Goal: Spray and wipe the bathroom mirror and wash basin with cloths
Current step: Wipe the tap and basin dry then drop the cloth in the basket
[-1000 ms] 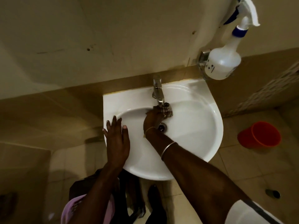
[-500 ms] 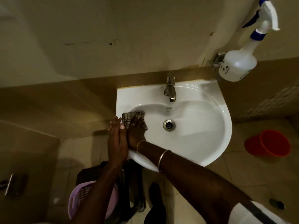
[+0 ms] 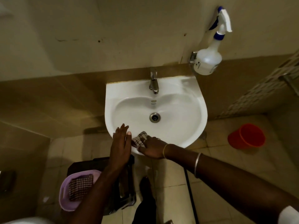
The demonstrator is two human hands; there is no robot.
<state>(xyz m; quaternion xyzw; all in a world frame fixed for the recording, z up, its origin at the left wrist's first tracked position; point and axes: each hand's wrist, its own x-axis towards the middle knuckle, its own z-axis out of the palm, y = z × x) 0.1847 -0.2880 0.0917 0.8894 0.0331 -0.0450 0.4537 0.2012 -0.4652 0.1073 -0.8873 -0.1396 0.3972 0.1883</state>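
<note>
A white wash basin (image 3: 186,101) hangs on the wall, with a steel tap (image 3: 153,84) at its back and a drain (image 3: 154,117) in the bowl. My right hand (image 3: 152,147) presses a checked cloth (image 3: 140,139) onto the basin's front rim, fingers over the cloth. My left hand (image 3: 120,143) rests flat on the front-left rim beside it, fingers straight. A white spray bottle (image 3: 208,60) with a blue and white trigger hangs on the wall to the right of the basin. The mirror is not in view.
A purple basket (image 3: 64,191) holding another checked cloth (image 3: 80,186) sits on a dark stool (image 3: 123,196) below the basin at the left. A red bucket (image 3: 247,136) stands on the tiled floor at the right. My foot (image 3: 145,185) is under the basin.
My right hand has carried the cloth from under the tap, round the bowl's left side, to the front rim. My left hand has stayed on the left rim. The camera has pulled back.
</note>
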